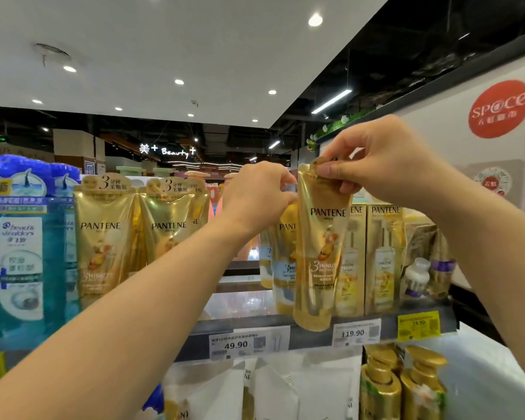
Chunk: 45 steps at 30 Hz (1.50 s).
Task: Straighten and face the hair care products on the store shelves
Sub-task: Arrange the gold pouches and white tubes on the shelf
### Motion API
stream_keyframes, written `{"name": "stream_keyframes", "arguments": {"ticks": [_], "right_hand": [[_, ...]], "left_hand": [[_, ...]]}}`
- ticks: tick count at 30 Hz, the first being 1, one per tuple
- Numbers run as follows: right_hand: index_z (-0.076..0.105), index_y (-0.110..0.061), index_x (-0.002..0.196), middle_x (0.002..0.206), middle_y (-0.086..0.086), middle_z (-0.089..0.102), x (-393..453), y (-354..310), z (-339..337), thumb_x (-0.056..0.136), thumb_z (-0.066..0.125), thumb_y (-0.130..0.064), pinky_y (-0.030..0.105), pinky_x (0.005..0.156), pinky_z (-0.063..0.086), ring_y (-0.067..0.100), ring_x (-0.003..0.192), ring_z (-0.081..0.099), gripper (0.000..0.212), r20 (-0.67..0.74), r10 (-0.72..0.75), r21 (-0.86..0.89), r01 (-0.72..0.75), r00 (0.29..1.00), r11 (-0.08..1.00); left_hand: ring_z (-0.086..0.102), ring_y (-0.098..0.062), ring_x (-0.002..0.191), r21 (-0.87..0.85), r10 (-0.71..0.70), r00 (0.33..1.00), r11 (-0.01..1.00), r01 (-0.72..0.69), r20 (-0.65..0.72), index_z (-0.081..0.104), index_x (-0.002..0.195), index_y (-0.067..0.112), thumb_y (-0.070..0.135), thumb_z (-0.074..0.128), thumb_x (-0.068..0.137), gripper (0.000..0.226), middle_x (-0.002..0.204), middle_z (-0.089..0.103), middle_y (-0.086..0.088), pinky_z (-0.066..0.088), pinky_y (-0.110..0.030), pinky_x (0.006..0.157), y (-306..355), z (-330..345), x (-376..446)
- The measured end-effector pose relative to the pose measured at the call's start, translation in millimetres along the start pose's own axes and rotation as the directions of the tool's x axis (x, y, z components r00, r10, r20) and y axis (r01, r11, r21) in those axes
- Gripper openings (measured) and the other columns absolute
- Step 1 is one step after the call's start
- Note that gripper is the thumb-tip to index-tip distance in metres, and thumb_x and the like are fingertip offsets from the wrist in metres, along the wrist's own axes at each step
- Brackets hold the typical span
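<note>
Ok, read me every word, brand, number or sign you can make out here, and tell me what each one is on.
"PANTENE", "3 MINUTE": gold foil pouch pinched by right hand.
"PANTENE": gold pouches on shelf; tall gold boxes.
"head & shoulders": blue shampoo bottle.
"49.90": white shelf price tag.
"119.90": second white tag.
"19.90": yellow tag.
"SP@CE": red round wall sign.
"Beauty": lit white ceiling sign.
Chinese small print: too blurred.

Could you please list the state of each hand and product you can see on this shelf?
Right hand: pinching gold Pantene pouch's top.
Gold Pantene pouch: lifted, facing forward, overhanging shelf edge.
Left hand: gripping blue-and-gold pouch behind.
Gold Pantene boxes: upright, facing forward.
</note>
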State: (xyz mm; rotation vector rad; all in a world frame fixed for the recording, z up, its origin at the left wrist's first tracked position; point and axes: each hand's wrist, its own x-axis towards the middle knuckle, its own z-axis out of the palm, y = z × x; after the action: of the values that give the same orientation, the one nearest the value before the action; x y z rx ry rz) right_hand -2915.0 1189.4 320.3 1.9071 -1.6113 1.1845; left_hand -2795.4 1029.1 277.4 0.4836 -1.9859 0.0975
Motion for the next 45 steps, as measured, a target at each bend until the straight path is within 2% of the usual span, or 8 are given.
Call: {"name": "stream_keyframes", "arguments": {"ticks": [5, 8, 14, 17, 25, 33, 40, 45], "right_hand": [[0.075, -0.021, 0.085, 0.076, 0.004, 0.073, 4, -10, 11, 0.084, 0.079, -0.015, 0.020, 0.054, 0.057, 0.013, 0.058, 0.071, 0.007, 0.018, -0.020, 0.029, 0.020, 1.000, 0.999], [0.076, -0.021, 0.085, 0.072, 0.000, 0.072, 10, -17, 23, 0.083, 0.080, -0.018, 0.014, 0.051, 0.052, 0.005, 0.053, 0.068, 0.005, 0.004, -0.045, 0.023, 0.044, 0.999, 0.999], [0.076, -0.023, 0.085, 0.065, -0.010, 0.068, 32, -28, 70, 0.082, 0.083, -0.021, 0.028, 0.062, 0.060, 0.007, 0.053, 0.066, 0.008, -0.097, -0.074, -0.011, 0.074, 0.992, 0.997], [0.076, -0.024, 0.085, 0.066, -0.015, 0.064, 41, -35, 93, 0.082, 0.083, -0.022, 0.034, 0.069, 0.062, 0.007, 0.058, 0.066, 0.008, -0.114, -0.074, -0.003, 0.074, 0.991, 0.997], [0.077, -0.018, 0.091, 0.073, -0.011, 0.067, 55, -49, 134, 0.084, 0.081, -0.022, 0.031, 0.069, 0.063, 0.014, 0.064, 0.072, 0.009, 0.040, -0.022, 0.002, 0.022, 0.999, 1.000], [0.080, -0.018, 0.097, 0.071, -0.015, 0.065, 63, -50, 138, 0.088, 0.078, -0.025, 0.009, 0.056, 0.049, -0.012, 0.056, 0.059, 0.012, 0.076, 0.030, 0.017, -0.032, 0.997, 0.999], [0.056, -0.021, 0.142, 0.125, -0.005, 0.060, 26, -53, 129, 0.094, 0.070, -0.028, 0.017, 0.067, 0.058, 0.000, 0.075, 0.063, 0.051, 0.091, -0.014, -0.105, 0.024, 0.996, 0.994], [0.063, -0.020, 0.130, 0.124, -0.008, 0.066, -52, -44, 101, 0.095, 0.068, -0.031, 0.015, 0.085, 0.053, -0.011, 0.085, 0.059, 0.038, -0.018, -0.028, -0.037, 0.027, 0.999, 0.999]], "left_hand": [[0.056, -0.002, 0.053, -0.070, -0.021, 0.989, 0.997, 0.031, 0.144, 0.060, 0.087, 0.031, 0.030, 0.065, 0.093, 0.008, 0.086, 0.065, 0.011, 0.054, -0.031, 0.061, -10, -8, -6], [0.062, -0.006, 0.044, -0.140, -0.045, 0.996, 0.989, 0.055, 0.075, 0.068, 0.105, 0.022, 0.033, 0.065, 0.094, 0.016, 0.093, 0.067, 0.014, 0.048, -0.013, 0.049, -19, -31, -15], [0.058, 0.012, 0.070, 0.010, -0.107, 0.975, 0.994, 0.111, -0.194, 0.070, 0.090, 0.028, 0.035, 0.070, 0.090, 0.006, 0.077, 0.062, 0.023, 0.040, 0.000, 0.062, -46, -95, -54], [0.055, 0.010, 0.071, 0.069, -0.149, 0.967, 0.984, 0.166, -0.207, 0.068, 0.088, 0.027, 0.034, 0.071, 0.089, 0.007, 0.075, 0.060, 0.022, 0.034, -0.008, 0.059, -53, -110, -81], [0.052, 0.020, 0.061, 0.061, -0.168, 0.984, 0.983, 0.172, -0.060, 0.067, 0.087, 0.034, 0.039, 0.071, 0.086, 0.007, 0.076, 0.063, 0.023, 0.037, -0.006, 0.048, -55, -120, -142], [0.055, 0.014, 0.068, -0.022, -0.183, 0.983, 0.983, 0.183, 0.005, 0.067, 0.088, 0.037, 0.039, 0.070, 0.085, 0.005, 0.076, 0.064, 0.023, 0.038, -0.012, 0.055, -51, -110, -175], [0.062, 0.003, 0.072, -0.068, -0.169, 0.962, 0.980, 0.187, 0.215, 0.069, 0.090, 0.036, 0.048, 0.063, 0.086, 0.014, 0.076, 0.065, 0.022, 0.055, -0.026, 0.061, -21, -63, -207], [0.065, 0.001, 0.084, -0.025, -0.190, 0.904, 0.976, 0.215, 0.382, 0.070, 0.106, 0.039, 0.051, 0.059, 0.091, 0.022, 0.094, 0.070, 0.024, 0.058, -0.034, 0.076, -5, -18, -239]]}}
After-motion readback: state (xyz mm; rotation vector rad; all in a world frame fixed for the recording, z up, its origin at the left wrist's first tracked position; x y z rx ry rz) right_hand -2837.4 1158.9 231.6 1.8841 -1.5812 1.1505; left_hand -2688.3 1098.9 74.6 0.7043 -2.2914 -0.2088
